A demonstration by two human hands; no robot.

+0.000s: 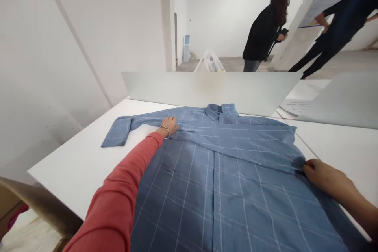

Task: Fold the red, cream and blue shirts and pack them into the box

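Note:
A blue shirt (189, 173) with thin white check lines lies front up, its collar (214, 112) at the far side. One sleeve (118, 130) reaches out to the left with its end bent toward me. The other sleeve (242, 141) is laid across the chest toward the left. My left hand (169, 125), with a white bracelet at the wrist, is closed on the cloth near the left shoulder; its fingertips are partly hidden. At the shirt's right edge, my right hand (320, 171) pinches the folded cloth between thumb and fingers.
The shirt rests on a white table (85, 165) with a frosted divider (189, 86) along its back. Papers (295, 106) lie beyond it at right. A white plastic bag (210, 62) shows behind the divider. Two people in black (261, 31) stand farther back. A wall is at left.

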